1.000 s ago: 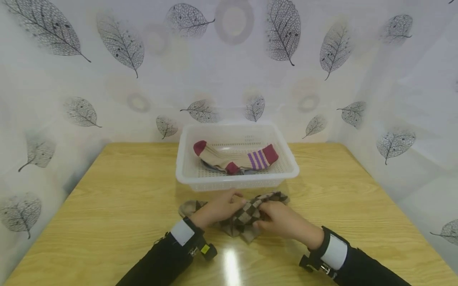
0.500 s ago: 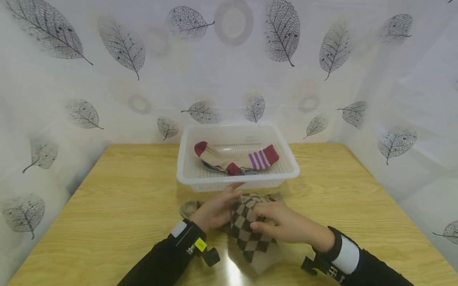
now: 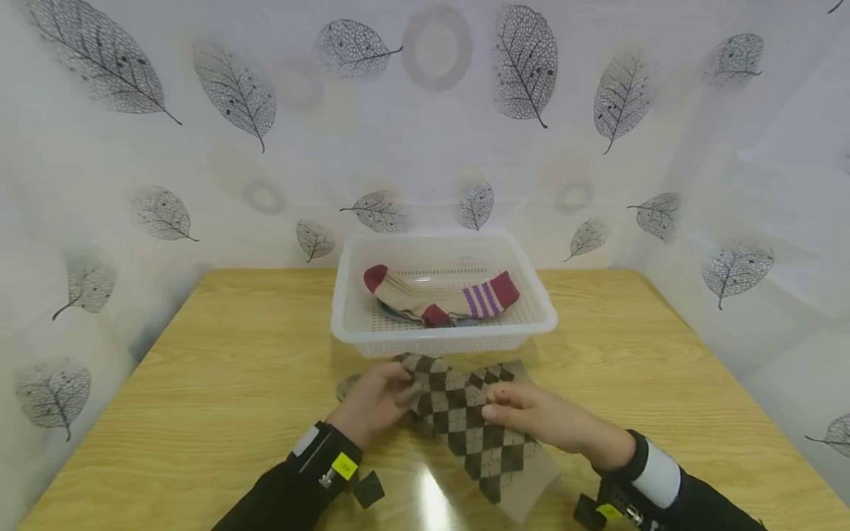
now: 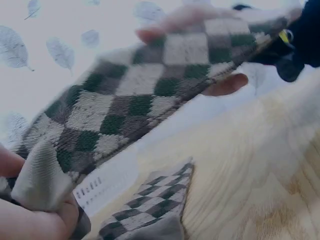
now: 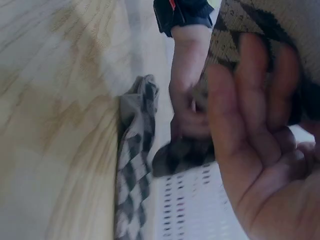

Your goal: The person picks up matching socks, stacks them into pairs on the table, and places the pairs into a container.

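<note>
My left hand [image 3: 370,404] grips the toe end of a checked argyle sock [image 3: 465,420], brown and beige. In the left wrist view its beige toe pokes out between thumb and finger. The leg of this sock slants down to the right, ending in a plain beige cuff. My right hand [image 3: 541,417] is at the leg's right side, fingertips against the fabric; in the right wrist view the fingers [image 5: 227,105] are spread and loosely extended. A second argyle sock [image 4: 150,205] lies on the table, partly hidden beneath the first in the head view.
Just behind the hands stands a white perforated plastic basket [image 3: 441,341]. Inside it lies a beige sock [image 3: 398,293] with burgundy toe, heel and cuff and purple stripes, over something grey. The wooden table [image 3: 232,354] meets a leaf-patterned wall covering [image 3: 425,162].
The bunched argyle sock has been drawn out to its length, its cuff now hanging toward the front right. My left hand has taken the toe end; the right has shifted slightly right.
</note>
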`<state>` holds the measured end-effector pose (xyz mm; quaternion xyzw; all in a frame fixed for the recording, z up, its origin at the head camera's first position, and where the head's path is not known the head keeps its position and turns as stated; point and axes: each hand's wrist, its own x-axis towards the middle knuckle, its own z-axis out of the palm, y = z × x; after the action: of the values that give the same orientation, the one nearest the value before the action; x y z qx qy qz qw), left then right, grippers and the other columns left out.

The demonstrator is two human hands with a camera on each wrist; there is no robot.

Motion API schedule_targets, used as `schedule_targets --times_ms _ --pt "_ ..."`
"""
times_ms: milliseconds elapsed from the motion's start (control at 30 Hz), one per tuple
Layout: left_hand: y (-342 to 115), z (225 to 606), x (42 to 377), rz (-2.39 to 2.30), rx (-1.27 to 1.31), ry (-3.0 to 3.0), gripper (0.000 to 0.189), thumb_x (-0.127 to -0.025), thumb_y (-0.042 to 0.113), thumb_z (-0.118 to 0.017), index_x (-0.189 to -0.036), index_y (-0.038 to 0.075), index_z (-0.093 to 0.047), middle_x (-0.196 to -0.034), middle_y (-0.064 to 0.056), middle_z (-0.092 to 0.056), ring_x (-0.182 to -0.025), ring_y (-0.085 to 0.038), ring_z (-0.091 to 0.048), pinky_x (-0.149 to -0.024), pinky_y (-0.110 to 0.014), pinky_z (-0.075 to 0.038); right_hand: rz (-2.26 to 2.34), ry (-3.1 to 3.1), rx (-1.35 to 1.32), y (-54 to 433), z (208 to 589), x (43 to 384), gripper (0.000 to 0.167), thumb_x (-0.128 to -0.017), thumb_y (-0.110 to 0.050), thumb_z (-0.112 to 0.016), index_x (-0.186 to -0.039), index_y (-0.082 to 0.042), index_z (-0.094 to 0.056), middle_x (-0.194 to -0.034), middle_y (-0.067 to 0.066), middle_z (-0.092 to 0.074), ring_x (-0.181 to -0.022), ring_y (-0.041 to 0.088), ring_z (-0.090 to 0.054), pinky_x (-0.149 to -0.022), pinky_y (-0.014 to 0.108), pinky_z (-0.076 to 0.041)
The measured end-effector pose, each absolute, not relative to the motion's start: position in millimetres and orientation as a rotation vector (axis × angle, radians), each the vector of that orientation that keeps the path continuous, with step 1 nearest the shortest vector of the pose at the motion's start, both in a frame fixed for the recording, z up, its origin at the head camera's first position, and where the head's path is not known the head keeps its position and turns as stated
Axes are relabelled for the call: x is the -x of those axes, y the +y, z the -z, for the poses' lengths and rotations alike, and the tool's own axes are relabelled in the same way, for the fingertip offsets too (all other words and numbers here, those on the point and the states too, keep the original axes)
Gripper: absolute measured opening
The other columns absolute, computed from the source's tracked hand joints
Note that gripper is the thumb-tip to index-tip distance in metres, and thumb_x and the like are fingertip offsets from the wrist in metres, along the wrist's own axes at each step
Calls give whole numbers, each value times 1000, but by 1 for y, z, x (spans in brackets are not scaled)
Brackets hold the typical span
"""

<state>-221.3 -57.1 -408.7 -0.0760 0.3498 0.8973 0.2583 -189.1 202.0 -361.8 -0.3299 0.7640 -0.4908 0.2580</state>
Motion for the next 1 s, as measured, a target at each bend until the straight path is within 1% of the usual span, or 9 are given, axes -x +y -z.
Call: schedule_targets --times_ms 100,267,400,533,633,700,800,867,1000 --pt "-67 406 220 -2424 177 844 22 -73 -10 -33 -81 6 -47 -87 0 -52 -76 -11 -55 -70 -20 -50 1329 2021 790 207 366 191 20 -96 -13 -60 -87 1 -49 -64 -9 -33 -55 2 -31 -54 19 -32" --pt "-76 401 217 -2440 181 682 30 -67 -11 -33 -91 3 -44 -91 0 -50 -83 -12 -52 -75 -22 -48 1204 1998 880 212 370 194 31 -85 -9 -70 -72 -1 -42 -61 -13 -33 -53 -2 -32 -50 15 -31" --pt "-83 401 214 -2450 120 688 37 -70 -10 -30 -101 1 -48 -99 0 -53 -92 -12 -53 -82 -22 -48 1207 1965 915 216 375 197 25 -87 -5 -64 -73 -1 -43 -66 -12 -38 -57 -2 -35 -53 15 -33" --pt "-86 402 213 -2517 163 721 34 -82 -2 -33 -112 4 -47 -113 -1 -54 -103 -14 -53 -93 -27 -44 1263 1934 873 220 376 199 10 -92 -6 -59 -92 3 -56 -79 -7 -52 -67 1 -46 -63 19 -43" --pt "-85 404 215 -2556 252 818 23 -96 11 -34 -114 7 -48 -120 -2 -55 -105 -14 -54 -96 -30 -43 1237 1971 867 224 373 200 13 -92 -6 -58 -102 1 -60 -88 -5 -57 -74 3 -51 -70 22 -48" --pt "-84 407 216 -2529 265 964 28 -101 16 -34 -123 5 -46 -128 -4 -52 -107 -14 -54 -98 -30 -43 1189 2031 871 226 370 200 17 -89 -7 -61 -106 -3 -61 -90 -4 -59 -78 4 -54 -73 24 -49" --pt "-86 411 217 -2446 176 1116 44 -102 10 -37 -145 2 -29 -143 -9 -42 -112 -12 -54 -101 -29 -42 1131 2112 860 230 365 202 31 -84 -6 -66 -115 -5 -64 -98 -3 -65 -85 7 -58 -79 26 -51" --pt "-89 412 216 -2389 122 1184 51 -101 9 -40 -149 0 -23 -147 -11 -37 -114 -13 -54 -103 -31 -41 1104 2159 835 233 362 203 38 -82 -8 -68 -119 -4 -63 -102 -1 -65 -89 7 -58 -82 26 -50" --pt "-97 413 214 -2313 43 1255 51 -101 14 -45 -147 0 -27 -137 -7 -49 -114 -14 -55 -103 -34 -40 1112 2207 765 237 357 204 40 -82 -8 -69 -120 -2 -62 -110 4 -63 -96 10 -57 -84 26 -48"
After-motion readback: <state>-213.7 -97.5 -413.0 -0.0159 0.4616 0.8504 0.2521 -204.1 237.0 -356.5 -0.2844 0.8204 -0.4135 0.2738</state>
